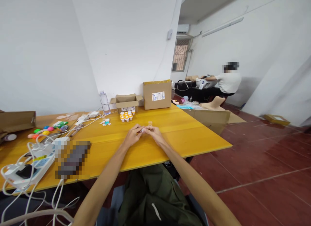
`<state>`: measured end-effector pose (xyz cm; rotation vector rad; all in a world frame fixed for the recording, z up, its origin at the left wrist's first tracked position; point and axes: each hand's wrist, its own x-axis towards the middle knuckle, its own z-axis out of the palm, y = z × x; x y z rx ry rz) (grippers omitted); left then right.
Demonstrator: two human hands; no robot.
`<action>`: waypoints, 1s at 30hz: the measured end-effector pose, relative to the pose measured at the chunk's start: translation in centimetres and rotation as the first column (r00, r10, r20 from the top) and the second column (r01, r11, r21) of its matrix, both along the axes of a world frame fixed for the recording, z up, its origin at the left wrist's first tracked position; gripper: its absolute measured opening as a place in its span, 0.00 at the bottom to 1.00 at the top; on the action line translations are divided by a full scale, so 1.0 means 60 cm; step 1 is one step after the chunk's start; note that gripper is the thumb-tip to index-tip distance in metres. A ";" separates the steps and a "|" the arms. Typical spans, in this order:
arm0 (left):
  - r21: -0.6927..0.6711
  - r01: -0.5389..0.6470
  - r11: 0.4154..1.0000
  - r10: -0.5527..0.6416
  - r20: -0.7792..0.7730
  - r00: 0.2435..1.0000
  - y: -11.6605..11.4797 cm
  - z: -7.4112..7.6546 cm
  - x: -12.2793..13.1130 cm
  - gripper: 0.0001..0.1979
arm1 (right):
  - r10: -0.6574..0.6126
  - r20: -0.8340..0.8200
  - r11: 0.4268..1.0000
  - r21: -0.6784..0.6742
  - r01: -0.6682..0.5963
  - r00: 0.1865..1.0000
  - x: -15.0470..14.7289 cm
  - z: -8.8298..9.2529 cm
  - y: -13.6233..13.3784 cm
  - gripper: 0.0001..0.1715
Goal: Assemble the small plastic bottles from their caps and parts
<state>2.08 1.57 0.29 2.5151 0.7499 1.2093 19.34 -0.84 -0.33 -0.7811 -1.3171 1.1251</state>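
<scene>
Both hands meet above the middle of the yellow table (179,138). My left hand (132,136) and my right hand (153,134) have their fingers closed around a small whitish thing (143,130), too small to name. Just behind my right fingertips stands a small clear, amber-tinted piece (150,123). Further back, several small bottles with orange and white tops (126,116) stand in a group. To their left lie small white and teal pieces (106,122).
An open cardboard box (127,104) and a closed one (157,95) stand at the back. Power strips (40,169) with cables, a dark blurred device (74,159) and colourful balls (46,132) are at left. A person (229,80) sits far right.
</scene>
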 end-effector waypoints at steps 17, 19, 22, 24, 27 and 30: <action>-0.070 0.013 0.997 -0.007 0.082 0.997 -0.009 0.009 0.006 0.14 | -0.048 -0.006 0.998 -0.028 0.048 0.999 -0.001 -0.005 0.007 0.18; -0.090 0.006 0.996 0.004 0.107 0.994 -0.009 0.010 0.008 0.12 | -0.054 -0.015 0.998 -0.019 0.053 0.998 -0.002 -0.004 0.007 0.18; -0.140 -0.013 0.990 0.035 0.156 0.987 -0.010 0.011 0.012 0.11 | -0.071 -0.026 0.997 -0.006 0.071 0.997 -0.002 -0.004 0.008 0.18; -0.189 -0.017 0.982 0.055 0.198 0.979 -0.010 0.011 0.014 0.12 | -0.080 -0.027 0.997 0.001 0.080 0.996 -0.001 -0.003 0.008 0.19; -0.272 0.008 0.962 0.062 0.248 0.967 -0.011 0.011 0.017 0.14 | -0.088 -0.035 0.996 0.007 0.088 0.996 0.000 0.001 0.005 0.19; -0.352 0.048 0.935 0.055 0.278 0.959 -0.013 0.014 0.017 0.16 | -0.103 -0.030 0.994 0.021 0.103 0.994 0.001 0.005 0.001 0.19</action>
